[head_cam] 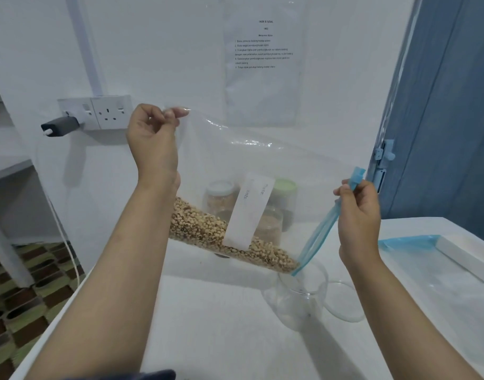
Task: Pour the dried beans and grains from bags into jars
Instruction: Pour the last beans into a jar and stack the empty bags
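A clear zip bag is held up over the white table, tilted so that its blue zip edge slopes down toward the 5 o'clock side. The left hand pinches the bag's closed upper corner at 11 o'clock between thumb and curled fingers; the right hand is curled round the top of the zip edge at 3 o'clock. The beans (pale, each with a dark eye) are gathered along the lower fold and are banked against the mouth, whose lowest corner sits just inside the rim of an open clear jar at 5 o'clock. No beans can be seen in the jar yet.

The film is judged soft, slippery and light, so all the weight lies in the beans, which would shift at once if the tilt were raised. A hold at two opposite corners, as here, is judged best; the jar looks light and could be tipped if the bag were dragged against it.

A white label on the bag is seen from behind, and only "nts" is made out. On the wall sheet at 12 o'clock "TASK & GOAL" is legible; the numbered lines beneath are too small. Lidded jars stand behind the bag.
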Demonstrator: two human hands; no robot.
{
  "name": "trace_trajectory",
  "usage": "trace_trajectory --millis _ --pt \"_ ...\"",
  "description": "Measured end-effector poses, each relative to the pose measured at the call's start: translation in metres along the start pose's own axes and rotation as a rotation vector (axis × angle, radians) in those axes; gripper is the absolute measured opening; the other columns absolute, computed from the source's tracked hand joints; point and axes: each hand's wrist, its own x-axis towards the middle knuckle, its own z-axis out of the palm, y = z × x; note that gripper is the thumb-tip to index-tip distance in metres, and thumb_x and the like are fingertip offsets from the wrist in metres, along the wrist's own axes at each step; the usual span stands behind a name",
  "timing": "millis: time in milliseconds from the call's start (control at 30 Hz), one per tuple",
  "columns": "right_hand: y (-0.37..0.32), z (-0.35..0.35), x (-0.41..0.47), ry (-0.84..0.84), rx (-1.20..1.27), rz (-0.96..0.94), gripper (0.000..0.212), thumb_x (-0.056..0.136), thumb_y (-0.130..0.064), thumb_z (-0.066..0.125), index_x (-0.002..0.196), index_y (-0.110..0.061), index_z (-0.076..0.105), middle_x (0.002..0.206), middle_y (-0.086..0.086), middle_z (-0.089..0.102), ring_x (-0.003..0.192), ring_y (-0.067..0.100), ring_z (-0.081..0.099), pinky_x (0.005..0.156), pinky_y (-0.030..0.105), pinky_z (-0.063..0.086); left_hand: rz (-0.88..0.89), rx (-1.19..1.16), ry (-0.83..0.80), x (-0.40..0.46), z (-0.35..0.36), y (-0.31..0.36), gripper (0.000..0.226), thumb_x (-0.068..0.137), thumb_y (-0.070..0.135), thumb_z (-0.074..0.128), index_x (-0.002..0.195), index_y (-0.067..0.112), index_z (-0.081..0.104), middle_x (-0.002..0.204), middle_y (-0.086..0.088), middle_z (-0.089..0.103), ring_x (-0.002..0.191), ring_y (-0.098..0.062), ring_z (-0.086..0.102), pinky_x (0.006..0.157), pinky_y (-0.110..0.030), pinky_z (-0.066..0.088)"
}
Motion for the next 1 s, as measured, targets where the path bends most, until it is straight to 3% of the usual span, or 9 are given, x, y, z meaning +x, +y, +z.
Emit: trace_trajectory --millis 233,433,700,1000 --pt "-0.001 0.000 -0.003 0.001 0.015 0.015 0.019 0.102 -0.017 0.049 0.094 -0.034 0.054 0.094 -0.013 0.062 0.089 0.002 0.056 0.082 0.018 0.041 0.001 0.004 0.003 -0.001 0.001 -0.001 0.034 0.096 -0.004 0.048 0.076 0.021 0.037 0.083 -0.007 0.071 0.074 -0.003 0.062 0.073 -0.019 0.040" --pt "-0.003 0.002 -0.003 -0.009 0.007 0.030 0.022 0.100 -0.015 0.050 0.093 -0.035 0.055 0.109 -0.005 0.063 0.097 0.006 0.058 0.087 0.022 0.043 -0.004 0.017 0.005 -0.003 0.000 -0.001 0.034 0.097 -0.003 0.048 0.075 0.021 0.037 0.087 -0.009 0.070 0.075 -0.003 0.063 0.075 -0.019 0.040" --pt "-0.009 0.001 -0.002 -0.016 0.016 0.025 0.023 0.097 -0.012 0.054 0.095 -0.035 0.055 0.101 -0.017 0.060 0.094 0.004 0.057 0.086 0.020 0.044 -0.002 0.024 0.007 -0.002 -0.001 -0.001 0.034 0.097 -0.003 0.048 0.075 0.021 0.036 0.085 -0.007 0.071 0.075 -0.003 0.063 0.074 -0.018 0.040" --pt "-0.011 -0.002 -0.008 0.000 0.018 0.010 0.022 0.097 -0.013 0.055 0.093 -0.034 0.055 0.093 -0.017 0.060 0.089 0.006 0.056 0.084 0.021 0.045 -0.002 0.020 0.006 -0.005 -0.002 -0.004 0.034 0.096 -0.004 0.048 0.075 0.021 0.036 0.085 -0.008 0.070 0.076 -0.005 0.062 0.076 -0.020 0.040"
